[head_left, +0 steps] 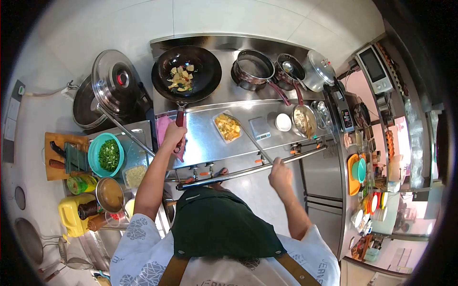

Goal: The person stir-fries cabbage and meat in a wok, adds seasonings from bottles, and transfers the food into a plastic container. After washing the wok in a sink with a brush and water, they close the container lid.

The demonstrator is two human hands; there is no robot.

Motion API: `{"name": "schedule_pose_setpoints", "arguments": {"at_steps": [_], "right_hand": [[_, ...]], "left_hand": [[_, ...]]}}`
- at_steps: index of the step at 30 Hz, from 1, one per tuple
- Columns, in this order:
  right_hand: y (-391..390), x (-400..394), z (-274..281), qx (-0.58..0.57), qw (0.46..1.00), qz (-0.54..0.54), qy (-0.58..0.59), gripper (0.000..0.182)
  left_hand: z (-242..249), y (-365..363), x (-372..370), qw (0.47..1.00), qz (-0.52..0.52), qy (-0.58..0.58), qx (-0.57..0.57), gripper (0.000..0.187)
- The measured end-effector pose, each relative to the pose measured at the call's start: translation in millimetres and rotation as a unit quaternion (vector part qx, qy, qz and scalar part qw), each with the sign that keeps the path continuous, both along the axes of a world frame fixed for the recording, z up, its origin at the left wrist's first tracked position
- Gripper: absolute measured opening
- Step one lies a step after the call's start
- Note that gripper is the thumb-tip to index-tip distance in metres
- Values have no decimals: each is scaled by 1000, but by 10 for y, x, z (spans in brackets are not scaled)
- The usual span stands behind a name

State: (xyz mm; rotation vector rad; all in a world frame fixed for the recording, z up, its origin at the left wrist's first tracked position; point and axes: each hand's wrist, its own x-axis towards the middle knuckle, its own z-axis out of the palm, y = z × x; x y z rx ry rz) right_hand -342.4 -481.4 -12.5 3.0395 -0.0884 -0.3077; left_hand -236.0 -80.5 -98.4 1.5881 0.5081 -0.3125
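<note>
My left hand [175,138] is wrapped around the handle of a dark wok [207,66] on the stove. Pieces of pale brown and yellowish food [181,78] lie in the wok. Beside that hand is a pink cloth [163,127]. In my right hand [280,177] is a long-handled metal cooking utensil [256,145]. Its far end reaches a small rectangular container of yellow-orange food [227,127] on the steel counter. The utensil's head is too small and mixed with the food to tell its shape.
Right of the container are a scale [260,128], a white tub [283,122] and a food-filled pan [305,120]. Two pots, including a larger saucepan [253,66], stand behind. At left are a turquoise bowl [92,155] of chopped greens and a yellow jug [75,214]. A steel rail [253,168] runs in front.
</note>
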Motion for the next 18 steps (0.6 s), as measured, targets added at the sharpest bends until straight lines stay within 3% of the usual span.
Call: {"name": "schedule_pose_setpoints", "arguments": {"at_steps": [2,8,9,18], "right_hand": [[-50,-264,-274,78,996,-38,-12,27],[62,-695,-480,115,988,-46,-89,33],[67,-721,-491,136,985,-67,-82,45],[-85,-705,-474,173,978,-65,-98,40]], "left_hand": [[-40,5,13,1000,4,-15,-15,9],[-15,2,25,1000,-8,-1,-12,9],[-13,11,19,1000,-9,0,2,10],[108,21,-15,1000,-17,1,3,10]]}}
